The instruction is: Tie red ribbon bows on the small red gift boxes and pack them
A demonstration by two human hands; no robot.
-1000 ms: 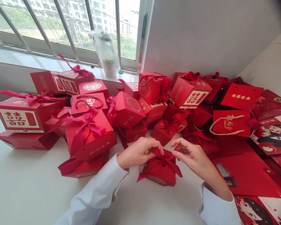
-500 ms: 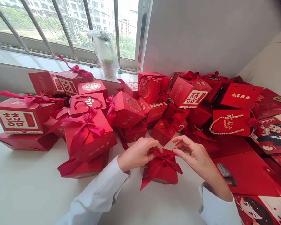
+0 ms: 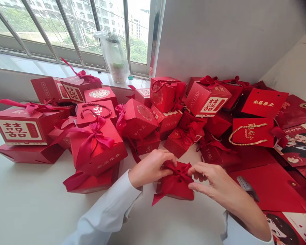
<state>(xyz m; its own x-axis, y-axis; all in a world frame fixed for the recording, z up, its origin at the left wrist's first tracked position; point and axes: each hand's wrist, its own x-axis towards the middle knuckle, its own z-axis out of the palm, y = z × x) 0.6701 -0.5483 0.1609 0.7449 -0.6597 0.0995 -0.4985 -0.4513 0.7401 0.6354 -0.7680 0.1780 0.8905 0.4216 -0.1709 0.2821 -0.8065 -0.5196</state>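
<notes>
Main change vs. the earlier frame: right hand (image 3: 215, 182) has dropped from above the knot to the bundle's right side, forearm swung lower and further across, cuff (image 3: 241, 234) now lower at the frame's bottom edge. Left hand (image 3: 150, 168) barely differs. Bundle hasn't shifted.

Left to right. Double-happiness gift box (image 3: 20, 131) sits at far left on the white table (image 3: 27, 204), with a flat red box (image 3: 27, 153) under it. Big red box with pink bow (image 3: 98, 148) is next, one more red box (image 3: 91, 180) under its front edge. White left sleeve (image 3: 104, 211) comes in from the bottom, wrist bent, back of left hand up. Left fingers are curled and pressed together, tips on the left side of the satin ribbon (image 3: 177, 170), apparently pinching it; thumb hidden.

Red cloth bundle (image 3: 174, 187) lies on the table between the hands, just in front of the box pile, ribbon knotted on top, one tail (image 3: 159, 199) trailing down-left.

Right fingers are loosely spread, index and middle tips at the knot's right edge, thumb low on the cloth. Can't tell if they're pinching anything.

Further right: red gift bag with gold rope handle (image 3: 252, 132), and a red envelope (image 3: 272, 190) lying flat beside the right forearm.
</notes>
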